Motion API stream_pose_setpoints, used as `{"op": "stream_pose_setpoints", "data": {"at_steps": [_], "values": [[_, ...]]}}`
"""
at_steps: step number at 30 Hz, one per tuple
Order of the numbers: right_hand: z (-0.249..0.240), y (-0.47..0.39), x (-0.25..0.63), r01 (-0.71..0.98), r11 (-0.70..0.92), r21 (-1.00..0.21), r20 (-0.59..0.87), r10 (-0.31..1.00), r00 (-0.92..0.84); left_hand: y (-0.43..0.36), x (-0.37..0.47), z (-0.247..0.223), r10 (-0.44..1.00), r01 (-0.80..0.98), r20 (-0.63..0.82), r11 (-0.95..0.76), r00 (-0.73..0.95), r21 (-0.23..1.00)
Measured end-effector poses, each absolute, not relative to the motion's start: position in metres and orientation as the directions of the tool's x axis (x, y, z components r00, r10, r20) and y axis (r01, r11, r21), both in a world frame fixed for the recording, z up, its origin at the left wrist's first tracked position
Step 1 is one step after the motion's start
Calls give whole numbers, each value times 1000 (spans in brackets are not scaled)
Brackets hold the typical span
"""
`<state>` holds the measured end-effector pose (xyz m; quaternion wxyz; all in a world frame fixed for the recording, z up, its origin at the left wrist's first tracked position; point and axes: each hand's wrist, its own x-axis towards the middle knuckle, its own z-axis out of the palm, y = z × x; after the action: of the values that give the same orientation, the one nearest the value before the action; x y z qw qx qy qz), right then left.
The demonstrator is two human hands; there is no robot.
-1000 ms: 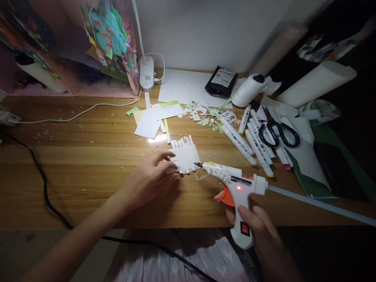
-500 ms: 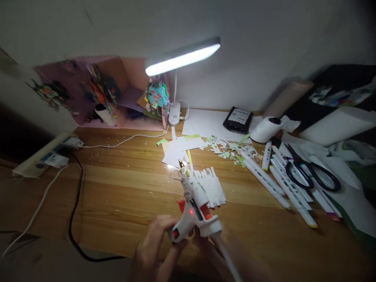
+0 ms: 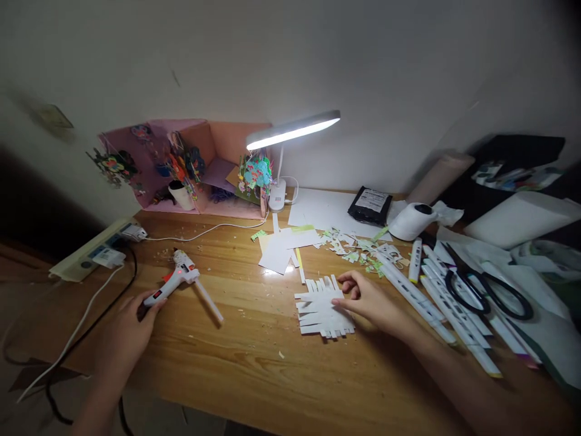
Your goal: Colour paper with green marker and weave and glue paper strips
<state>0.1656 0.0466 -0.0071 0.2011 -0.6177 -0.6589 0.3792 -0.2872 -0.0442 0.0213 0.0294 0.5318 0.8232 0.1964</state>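
At mid-tabletop (image 3: pixel 254 375): squarish fringed paper (image 3: pixel 321 307), left of nearer right hand (image 3: pixel 370 300), half-open, thumb touching it | towards left edge: left hand (image 3: pixel 129 330) closed round glue gun (image 3: pixel 184 267) handle, nozzle towards back edge

Bare desktop (image 3: pixel 254 357) lies between glue gun (image 3: pixel 184 272) and fringed paper (image 3: pixel 324 309); scattered markers (image 3: pixel 447 303) seem to block the right.

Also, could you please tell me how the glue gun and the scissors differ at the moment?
The glue gun is mainly white, while the scissors have black handles. The glue gun is in the left hand; no hand touches the scissors, which lie across the markers. The glue gun has a stick jutting from its back, the scissors two finger loops.
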Motion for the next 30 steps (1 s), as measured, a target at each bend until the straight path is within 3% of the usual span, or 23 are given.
{"op": "stream_pose_setpoints", "data": {"at_steps": [3, 6, 8, 11, 13, 15, 19, 22, 26, 30], "values": [[-6, 43, 158, 660, -41, -750, -181, 973, -145, -45, -271, 30, 891, 883, 147, 379, -429, 276], [-1, 42, 159, 553, -88, -829, -207, 966, -157, -38, -230, 39, 785, 904, 457, 314, -419, 289], [4, 43, 164, 478, -116, -871, -230, 955, -186, -31, -189, 45, 748, 930, 604, 45, -273, 366], [12, 44, 173, 342, -149, -928, -232, 948, -218, -16, -117, 50, 964, 734, 264, -160, -28, 661], [19, 42, 177, 214, -161, -964, -207, 955, -214, -6, -73, 47, 990, 529, 49, -111, 130, 841], [24, 38, 179, 100, -133, -986, -150, 972, -183, 4, -41, 41, 969, 318, -100, 24, 225, 948], [25, 30, 176, -47, -82, -996, -77, 992, -101, 20, -12, 28, 971, 104, -115, 95, 209, 990], [19, 26, 173, -83, -166, -983, -156, 980, -122, 25, -11, 24, 981, 48, -125, 119, 152, 992], [15, 24, 169, -17, -272, -962, -264, 944, -200, 27, -16, 20, 966, -10, -215, 219, 145, 976], [14, 23, 169, 47, -296, -954, -300, 942, -149, 29, -19, 18, 935, -52, -280, 298, 217, 953]]}}
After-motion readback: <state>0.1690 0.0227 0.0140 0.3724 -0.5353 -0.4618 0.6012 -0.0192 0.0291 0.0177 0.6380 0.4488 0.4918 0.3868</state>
